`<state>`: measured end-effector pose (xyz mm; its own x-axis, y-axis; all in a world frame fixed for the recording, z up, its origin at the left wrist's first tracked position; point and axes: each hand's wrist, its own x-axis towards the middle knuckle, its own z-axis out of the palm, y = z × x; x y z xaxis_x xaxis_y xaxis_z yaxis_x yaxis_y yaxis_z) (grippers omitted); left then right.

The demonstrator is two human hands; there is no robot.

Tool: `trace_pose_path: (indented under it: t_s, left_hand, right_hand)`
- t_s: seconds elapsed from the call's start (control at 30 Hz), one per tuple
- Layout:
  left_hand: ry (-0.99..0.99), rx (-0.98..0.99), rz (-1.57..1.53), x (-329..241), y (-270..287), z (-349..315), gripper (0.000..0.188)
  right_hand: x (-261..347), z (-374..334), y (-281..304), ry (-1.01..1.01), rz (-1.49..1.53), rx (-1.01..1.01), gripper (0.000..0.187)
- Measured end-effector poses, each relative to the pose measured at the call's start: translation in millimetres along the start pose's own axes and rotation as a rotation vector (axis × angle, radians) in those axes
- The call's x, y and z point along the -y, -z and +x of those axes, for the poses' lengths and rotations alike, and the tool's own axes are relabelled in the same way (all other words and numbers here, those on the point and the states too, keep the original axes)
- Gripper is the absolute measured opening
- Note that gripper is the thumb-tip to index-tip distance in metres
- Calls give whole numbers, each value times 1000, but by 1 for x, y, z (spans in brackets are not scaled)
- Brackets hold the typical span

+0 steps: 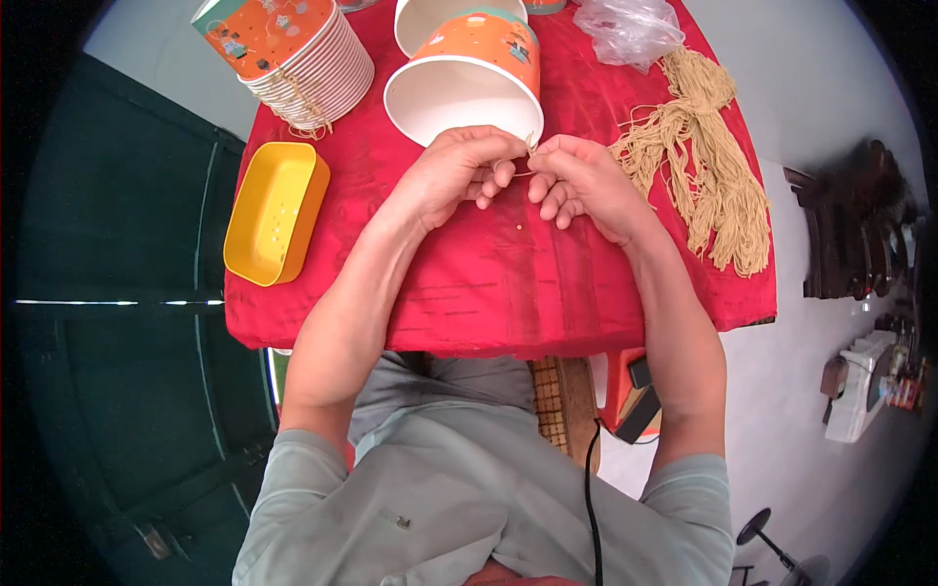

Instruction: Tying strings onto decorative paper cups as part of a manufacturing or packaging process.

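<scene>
In front of me an orange paper tub (489, 41) lies on its side, its white mouth turned toward me. At the right part of its rim my left hand (459, 171) and my right hand (586, 186) meet, fingertips pinched. A thin tan string (522, 175) shows between them; its exact path at the rim is mostly hidden by the fingers. To the right lies a large bundle of tan strings (718, 186), tied near its far end. A yellow plastic box (311, 200) with a few small pale bits inside stands at the left.
A stack of orange paper tubs (318, 78) leans at the far left, strings hanging off the rims. Behind the near tub is another white-lined tub (415, 20). A crumpled clear plastic bag (630, 29) sits far right. A red cloth (440, 303) covers the table.
</scene>
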<state>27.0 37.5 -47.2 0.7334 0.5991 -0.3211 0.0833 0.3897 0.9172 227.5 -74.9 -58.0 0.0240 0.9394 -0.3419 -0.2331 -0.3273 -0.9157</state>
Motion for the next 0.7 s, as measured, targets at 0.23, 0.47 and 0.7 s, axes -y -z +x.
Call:
trace_pose_path:
  t_s: [0.23,0.47,0.7]
  left_hand:
    - [19,18,-5,-3,2,-1,18]
    - [33,43,25,-9,0,-5,24]
    - [23,44,8,-3,3,-3,24]
  right_hand:
    - [4,-1,1,16,-66,-27,21]
    - [1,2,5,44,33,11,37]
    - [0,0,-1,111,47,-20,33]
